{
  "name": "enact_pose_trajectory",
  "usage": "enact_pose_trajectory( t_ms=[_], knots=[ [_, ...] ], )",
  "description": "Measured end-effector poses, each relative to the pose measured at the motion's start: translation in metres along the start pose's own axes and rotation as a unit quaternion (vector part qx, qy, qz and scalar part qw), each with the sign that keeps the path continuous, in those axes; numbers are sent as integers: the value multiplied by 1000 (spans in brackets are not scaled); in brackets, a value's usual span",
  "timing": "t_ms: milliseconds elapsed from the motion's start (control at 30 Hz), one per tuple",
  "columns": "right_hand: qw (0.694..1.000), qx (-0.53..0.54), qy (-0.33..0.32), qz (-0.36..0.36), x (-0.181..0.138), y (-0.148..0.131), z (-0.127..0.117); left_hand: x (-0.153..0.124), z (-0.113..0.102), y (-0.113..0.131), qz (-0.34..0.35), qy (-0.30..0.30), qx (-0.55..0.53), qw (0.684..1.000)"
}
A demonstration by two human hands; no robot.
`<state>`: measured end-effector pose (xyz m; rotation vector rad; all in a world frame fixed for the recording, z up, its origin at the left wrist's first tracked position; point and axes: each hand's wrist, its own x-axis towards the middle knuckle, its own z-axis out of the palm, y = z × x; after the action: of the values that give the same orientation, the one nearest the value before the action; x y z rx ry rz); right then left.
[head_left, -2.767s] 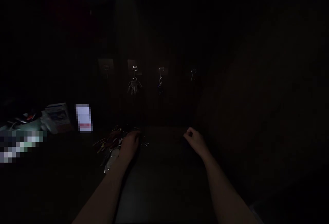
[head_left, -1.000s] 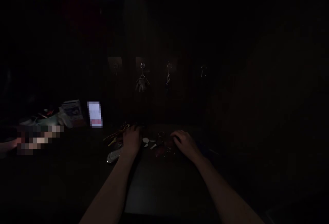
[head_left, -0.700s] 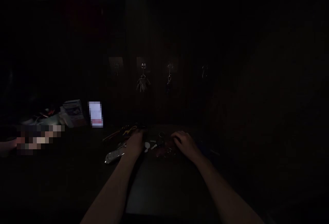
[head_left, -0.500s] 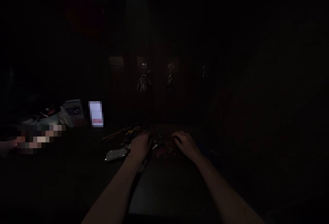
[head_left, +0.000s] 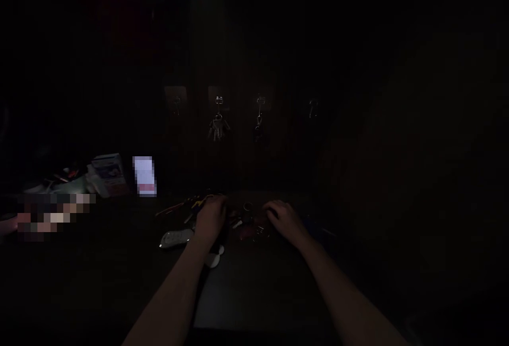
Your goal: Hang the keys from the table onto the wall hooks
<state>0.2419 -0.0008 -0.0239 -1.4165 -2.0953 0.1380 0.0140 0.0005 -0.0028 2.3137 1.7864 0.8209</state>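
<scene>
The scene is very dark. My left hand (head_left: 211, 215) is over the right end of a cluster of small things, its fingers pointing away and too dim to make out. Beside its wrist lies a pale, rounded remote-like device (head_left: 175, 238). A white rounded tag (head_left: 213, 260) shows by my left forearm. My right hand (head_left: 284, 218) rests on the right side, fingers bent with a gap at the thumb and nothing visible in it. Between both hands lie a dark reddish item (head_left: 245, 233), a metal ring (head_left: 247, 206) and a small white piece (head_left: 237, 224).
Keys (head_left: 218, 129) hang from a wall hook; a dark keyring (head_left: 259, 130) hangs from another. A lit phone-like screen (head_left: 144, 176) stands left of them, near a box (head_left: 109, 174). Yellow-and-dark cords or tools (head_left: 199, 203) lie behind my left hand. A blurred-out patch (head_left: 55, 216) is far left.
The view has shifted slightly, so most things appear a little further left. My left hand has moved slightly back and left, uncovering more of the white tag. The right hand has hardly moved.
</scene>
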Motion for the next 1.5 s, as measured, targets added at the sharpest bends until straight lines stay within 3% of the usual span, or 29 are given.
enact_pose_trajectory(
  t_ms=[133,267,367,467,733,1033,1133,1367,1500],
  knots=[
    [999,17,24,12,0,1,-4,4,3,-6,24,15,-35,999],
    [999,42,23,10,-1,1,-9,1,9,0,127,-31,-108,986],
    [999,51,12,7,-2,1,-11,-3,12,5,162,-75,-105,978],
    [999,47,-7,6,-3,1,-12,-2,13,1,144,-81,-67,984],
    [998,11,-57,-2,-6,0,-6,2,9,-6,48,-29,39,998],
    [998,18,-61,24,-6,-3,-9,3,8,-7,-4,-4,102,995],
    [997,12,-64,32,-6,-5,-11,4,12,-9,34,2,82,996],
    [997,34,-59,37,-5,-5,-13,6,24,-9,194,-1,46,980],
    [998,32,-41,28,-4,-3,-10,7,24,-7,212,-26,57,975]
  ],
)
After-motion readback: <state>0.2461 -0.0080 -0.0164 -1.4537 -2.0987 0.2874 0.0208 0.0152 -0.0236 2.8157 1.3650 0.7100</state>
